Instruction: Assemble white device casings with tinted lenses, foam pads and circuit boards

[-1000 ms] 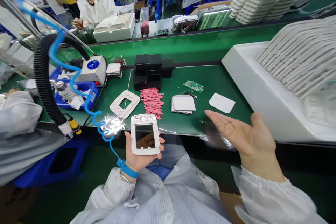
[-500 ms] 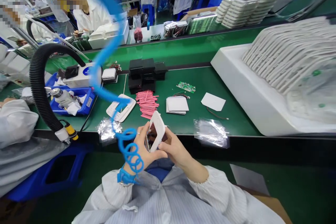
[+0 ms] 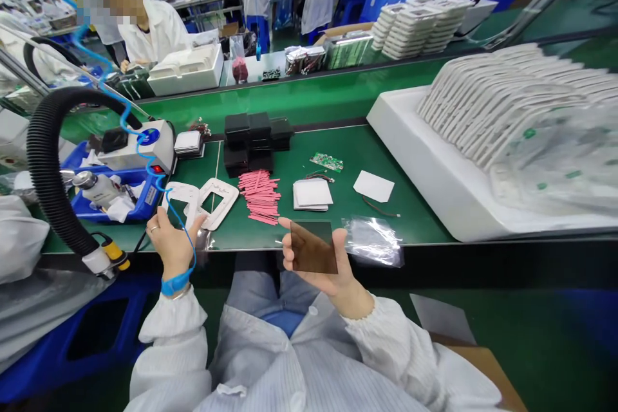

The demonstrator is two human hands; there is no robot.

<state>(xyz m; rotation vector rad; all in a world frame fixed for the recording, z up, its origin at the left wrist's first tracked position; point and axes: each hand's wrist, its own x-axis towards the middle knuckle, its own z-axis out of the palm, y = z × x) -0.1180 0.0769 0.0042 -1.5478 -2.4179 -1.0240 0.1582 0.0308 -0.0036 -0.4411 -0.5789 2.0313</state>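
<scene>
My right hand (image 3: 333, 270) holds a dark, see-through rectangular panel (image 3: 313, 247) by its edges, over the table's front edge. At the left, my left hand (image 3: 172, 241) has its fingers round the lower part of a white frame (image 3: 186, 193) with a rectangular opening. Another white frame (image 3: 224, 209) lies beside it on the green table. Pink strips (image 3: 261, 196) are spread in a pile between the frames and a stack of white rectangular pieces (image 3: 312, 195). A blue coiled cord runs down to the blue band on my left wrist.
Clear plastic film (image 3: 374, 240) lies by the front edge. Black blocks (image 3: 251, 138), a green circuit board (image 3: 327, 161) and a white sheet (image 3: 374, 186) are further back. A foam tray (image 3: 410, 141) stands right; a blue tray (image 3: 145, 205) and black hose (image 3: 36, 161) left.
My hands have moved apart. The left has carried the white frame left to the other frame; the right now holds the dark panel separately. The view has shifted slightly.
</scene>
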